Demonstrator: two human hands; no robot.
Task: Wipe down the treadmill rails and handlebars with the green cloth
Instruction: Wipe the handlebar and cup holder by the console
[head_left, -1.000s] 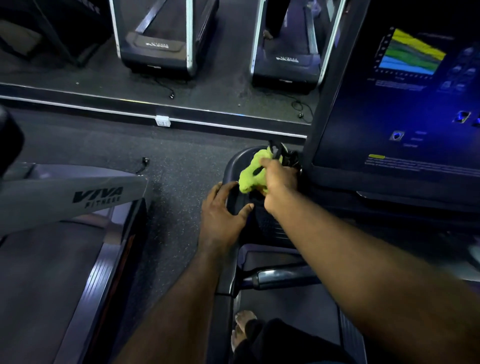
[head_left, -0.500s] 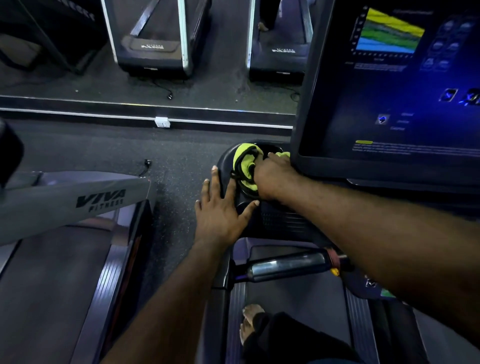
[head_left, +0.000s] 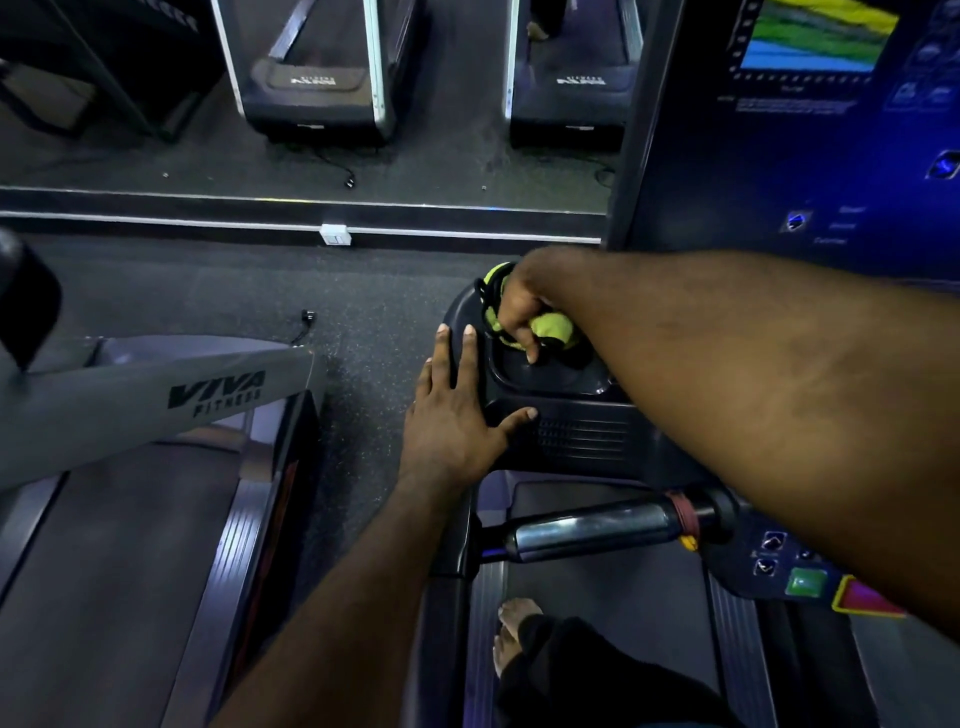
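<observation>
Your right hand (head_left: 519, 307) gripping the lime-green cloth (head_left: 555, 328) in the black plastic tray (head_left: 563, 385), your left hand (head_left: 451, 418) flat on its left rim, speckled floor (head_left: 363, 322) just beside.

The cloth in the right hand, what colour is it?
The cloth is bright yellow-green with black trim; the head view shows it.

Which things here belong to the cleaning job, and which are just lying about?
Job: green cloth, gripped by right hand; left hand, flat on console tray; chrome handlebar.
Lying about: neighbouring Viva Fitness treadmill; cable plug on floor; white wall socket.
</observation>
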